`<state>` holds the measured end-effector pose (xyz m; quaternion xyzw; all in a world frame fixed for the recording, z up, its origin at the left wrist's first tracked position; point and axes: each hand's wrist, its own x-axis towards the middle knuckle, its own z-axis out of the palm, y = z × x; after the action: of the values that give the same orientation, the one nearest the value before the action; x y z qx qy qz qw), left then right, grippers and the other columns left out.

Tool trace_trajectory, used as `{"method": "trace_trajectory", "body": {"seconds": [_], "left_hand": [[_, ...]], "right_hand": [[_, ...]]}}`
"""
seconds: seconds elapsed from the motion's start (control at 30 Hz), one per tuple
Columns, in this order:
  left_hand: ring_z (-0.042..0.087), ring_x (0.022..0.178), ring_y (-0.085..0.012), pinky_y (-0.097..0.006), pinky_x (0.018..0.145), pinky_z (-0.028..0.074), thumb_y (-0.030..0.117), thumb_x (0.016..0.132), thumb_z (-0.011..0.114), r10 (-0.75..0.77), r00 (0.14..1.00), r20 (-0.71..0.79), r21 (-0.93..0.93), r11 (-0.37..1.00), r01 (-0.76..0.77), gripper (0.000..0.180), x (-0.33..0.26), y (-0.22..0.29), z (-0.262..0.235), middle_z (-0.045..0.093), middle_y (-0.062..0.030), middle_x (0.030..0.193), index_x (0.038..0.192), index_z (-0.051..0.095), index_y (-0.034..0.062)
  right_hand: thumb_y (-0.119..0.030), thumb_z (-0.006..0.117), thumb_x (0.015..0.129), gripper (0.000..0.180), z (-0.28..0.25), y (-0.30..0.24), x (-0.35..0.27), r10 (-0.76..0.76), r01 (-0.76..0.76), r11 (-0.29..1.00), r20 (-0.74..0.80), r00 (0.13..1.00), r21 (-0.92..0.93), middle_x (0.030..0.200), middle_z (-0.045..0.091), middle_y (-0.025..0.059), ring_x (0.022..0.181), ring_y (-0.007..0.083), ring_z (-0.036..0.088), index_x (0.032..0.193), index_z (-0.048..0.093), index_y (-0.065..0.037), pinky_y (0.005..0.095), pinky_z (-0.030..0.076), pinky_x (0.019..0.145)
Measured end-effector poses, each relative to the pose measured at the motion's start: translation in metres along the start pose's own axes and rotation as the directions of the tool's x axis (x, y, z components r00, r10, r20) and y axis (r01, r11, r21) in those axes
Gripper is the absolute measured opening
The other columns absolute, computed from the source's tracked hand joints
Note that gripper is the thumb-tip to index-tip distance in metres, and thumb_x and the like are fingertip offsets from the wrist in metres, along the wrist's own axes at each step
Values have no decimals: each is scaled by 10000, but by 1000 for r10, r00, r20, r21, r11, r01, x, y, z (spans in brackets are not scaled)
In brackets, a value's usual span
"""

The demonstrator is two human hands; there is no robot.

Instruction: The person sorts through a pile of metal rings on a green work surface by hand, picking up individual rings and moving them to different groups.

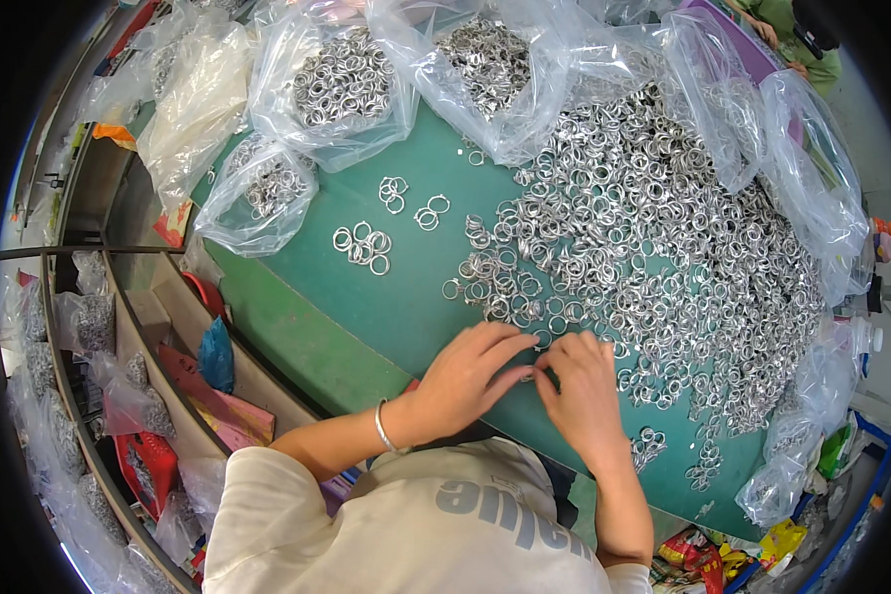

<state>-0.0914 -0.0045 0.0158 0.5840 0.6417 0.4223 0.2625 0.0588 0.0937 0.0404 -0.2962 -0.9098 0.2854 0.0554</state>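
Head view shows the left hand (465,381) and right hand (582,394) meeting fingertip to fingertip near the green desk's (366,317) near edge, fingers narrowed around a small metal ring (528,376) that is mostly hidden between them. Beside them the loose ring heap (653,247) spreads toward the far right corner, where 2 clear bags (762,129) cover part of it.

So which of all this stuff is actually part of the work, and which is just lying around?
In use:
- left hand
- right hand
- small silver metal ring pinched between them
- big loose heap of silver metal rings
- green table top

Lying about:
- clear plastic bags of rings
- blue cloth
- red packets
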Motion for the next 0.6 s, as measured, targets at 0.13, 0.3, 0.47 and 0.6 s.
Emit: {"method": "trace_trajectory", "body": {"seconds": [0.13, 0.3, 0.47, 0.6], "left_hand": [[499, 970, -285, -381, 814, 400, 169, 748, 763, -17, 991, 132, 150, 989, -3, 534, -21, 8, 3, 513, -110, 1138, 1218, 546, 43], [492, 921, -259, -369, 789, 354, 140, 748, 757, -24, 986, 167, 190, 982, -8, 452, -16, 9, 8, 511, -84, 1073, 1152, 572, 61], [492, 893, -239, -363, 772, 336, 87, 750, 739, -6, 993, 120, 214, 977, -20, 318, -22, 0, 13, 515, -60, 1004, 1036, 600, 82], [496, 899, -237, -362, 780, 338, 73, 753, 733, -8, 996, 92, 219, 976, -13, 298, -22, -3, 10, 518, -58, 1003, 1021, 603, 83]], "right_hand": [[-95, 713, 760, 94, 0, 5, 4, 5, 6, 996, -128, 992, 88, 857, 569, 60, 845, 242, 525, 806, 645, -47, 375, 359, 754], [-125, 701, 787, 130, 19, 3, 32, 8, -42, 995, -349, 937, -90, 867, 556, 56, 849, 239, 520, 859, 626, -46, 367, 360, 742], [-118, 692, 792, 105, 15, 10, 30, -24, -12, 995, -371, 929, -95, 871, 551, 47, 855, 228, 507, 820, 611, -58, 370, 360, 743], [-95, 697, 780, 109, 17, 5, 33, -37, -4, 995, -404, 914, -99, 887, 551, 50, 870, 233, 504, 838, 611, -57, 373, 361, 766]]}}
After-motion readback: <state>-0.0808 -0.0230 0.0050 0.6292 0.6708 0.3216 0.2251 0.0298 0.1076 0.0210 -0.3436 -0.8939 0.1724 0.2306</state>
